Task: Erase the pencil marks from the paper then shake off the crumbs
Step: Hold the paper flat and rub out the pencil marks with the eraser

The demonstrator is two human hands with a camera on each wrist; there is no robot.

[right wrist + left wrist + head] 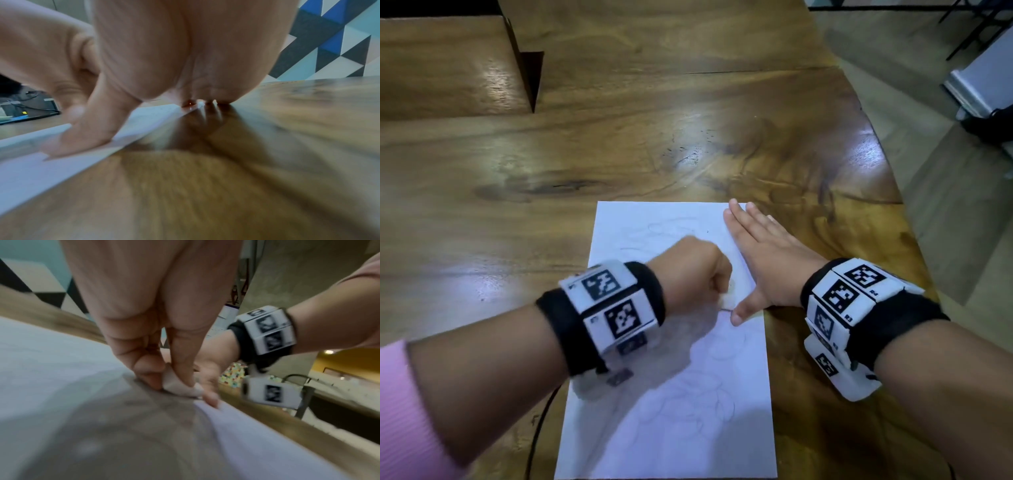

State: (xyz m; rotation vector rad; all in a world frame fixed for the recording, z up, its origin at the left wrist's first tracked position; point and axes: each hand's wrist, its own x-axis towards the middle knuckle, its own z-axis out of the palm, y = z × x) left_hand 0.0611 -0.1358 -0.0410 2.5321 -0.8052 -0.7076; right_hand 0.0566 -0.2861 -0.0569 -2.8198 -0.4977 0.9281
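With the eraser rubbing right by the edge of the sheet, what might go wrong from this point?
1. The left hand pinches the eraser and works it close to the right edge of the paper, which looks slightly lifted there in the left wrist view; a hard stroke might crease or tear it.
2. The right hand lies flat half on the sheet, half on the table; the bottom half, unpinned, may pivot.
3. Faint pencil lines below remain and could be missed.

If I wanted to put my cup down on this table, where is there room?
Bare wooden table lies beyond the white paper sheet's far edge and to its left. It is crowded mid-sheet: the left hand pinches a white eraser beside the flat right hand.
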